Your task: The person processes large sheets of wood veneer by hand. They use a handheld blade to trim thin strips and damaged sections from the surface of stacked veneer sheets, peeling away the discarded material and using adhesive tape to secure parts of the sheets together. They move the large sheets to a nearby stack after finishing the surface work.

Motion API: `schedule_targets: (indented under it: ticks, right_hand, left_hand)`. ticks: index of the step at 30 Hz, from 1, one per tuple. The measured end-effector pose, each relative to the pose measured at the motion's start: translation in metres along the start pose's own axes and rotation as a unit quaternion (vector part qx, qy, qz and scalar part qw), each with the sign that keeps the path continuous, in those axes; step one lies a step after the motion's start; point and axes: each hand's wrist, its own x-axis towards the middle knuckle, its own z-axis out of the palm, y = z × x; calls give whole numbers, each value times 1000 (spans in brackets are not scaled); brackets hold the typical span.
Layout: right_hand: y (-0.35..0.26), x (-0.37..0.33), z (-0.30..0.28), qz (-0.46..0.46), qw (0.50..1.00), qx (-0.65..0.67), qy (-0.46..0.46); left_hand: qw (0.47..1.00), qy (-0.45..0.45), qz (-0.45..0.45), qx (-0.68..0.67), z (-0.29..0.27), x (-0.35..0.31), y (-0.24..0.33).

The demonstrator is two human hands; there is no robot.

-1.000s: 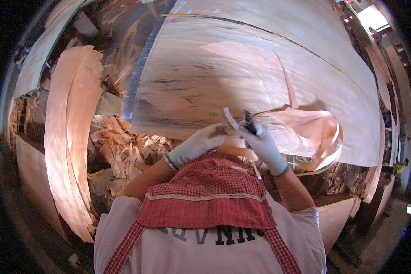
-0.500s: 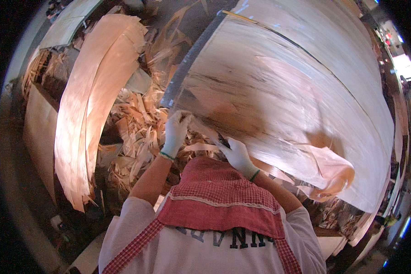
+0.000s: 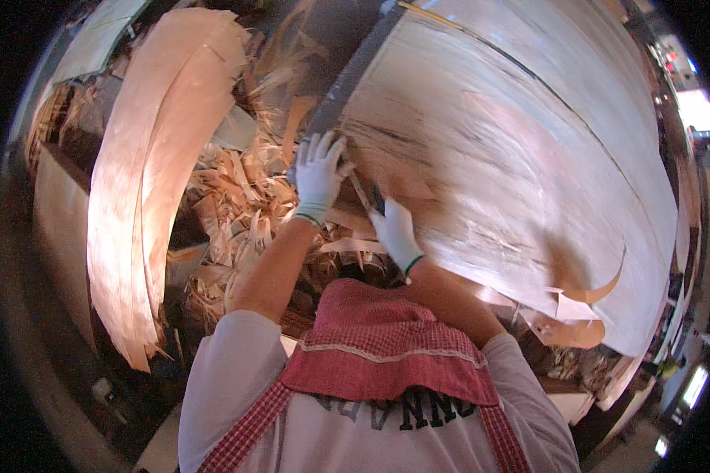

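From my remote view, the white-gloved left hand had moved farther out over the left edge of the broad, pale, dark-streaked wood veneer sheet, fingers now spread wide; I couldn't tell whether it touched. The white-gloved right hand had followed, closed around a small dark hand tool, putting the work at the sheet's near left. The sheet lay centre to right, grain-smeared, with a curled pinkish offcut near right.
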Motion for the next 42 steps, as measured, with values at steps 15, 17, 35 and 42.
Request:
schedule_targets:
  ticks: [15, 17, 35, 42]
  right_hand:
    - [86, -28, -98, 66, 984, 166, 5]
    - [84, -30, -145, 113, 991, 34, -67]
    - [54, -65, -229, -11, 958, 281, 56]
    - [77, 45, -208, 53, 977, 194, 72]
  left_hand:
    - [989, -69, 129, -21, 73, 26, 173]
    - [989, -78, 121, -21, 73, 13, 174]
    - [778, -204, -240, -544, -51, 54, 232]
    - [977, -51, -18, -205, 80, 178, 182]
